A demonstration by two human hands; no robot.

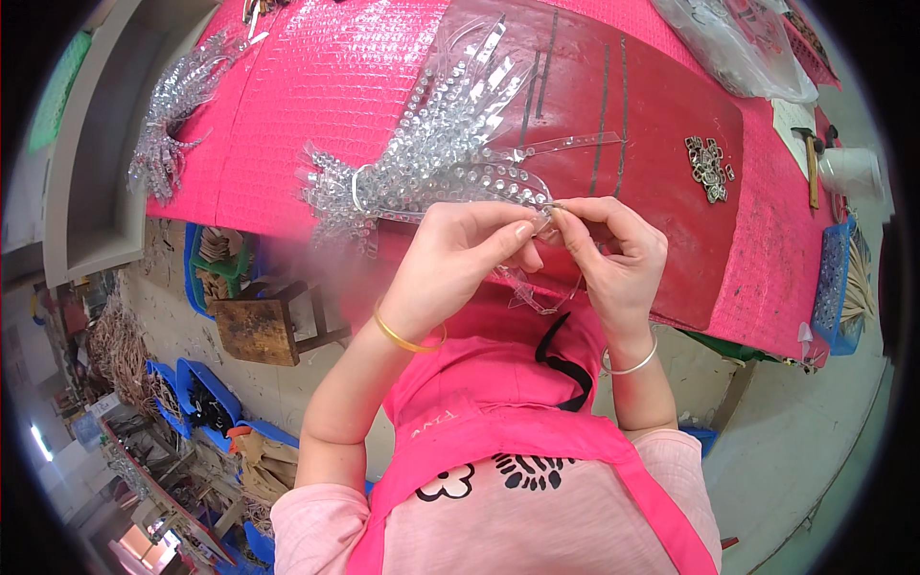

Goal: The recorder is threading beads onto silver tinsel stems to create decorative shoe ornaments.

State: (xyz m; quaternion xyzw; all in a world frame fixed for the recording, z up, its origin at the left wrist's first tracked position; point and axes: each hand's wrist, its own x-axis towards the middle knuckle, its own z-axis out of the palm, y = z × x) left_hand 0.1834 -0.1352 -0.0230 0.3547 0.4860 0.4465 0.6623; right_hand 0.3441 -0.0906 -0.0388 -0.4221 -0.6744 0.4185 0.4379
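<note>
My left hand (pixel 458 251) is closed in a pinch on the end of a clear plastic strap (pixel 517 177) set with round rhinestones. Against it, fingertips almost touching, my right hand (pixel 618 257) pinches a small metal piece that looks like a buckle (pixel 549 206); the fingers hide most of it. Just beyond my left hand lies a thick bundle of the same studded straps (pixel 412 158), tied with a white band (pixel 359 189). One strap end (pixel 575 144) sticks out to the right over the dark red mat (pixel 661 125). Clear strap ends (pixel 527 292) hang below my hands.
A heap of metal buckles (pixel 709 171) rests on the mat's right side. Beyond are a hammer (pixel 811 168), a plastic bag (pixel 743 48) and a blue basket (pixel 839 287). Another strap bundle (pixel 177 115) lies far left on the pink table cover (pixel 307 77). A wooden stool (pixel 254 331) stands below left.
</note>
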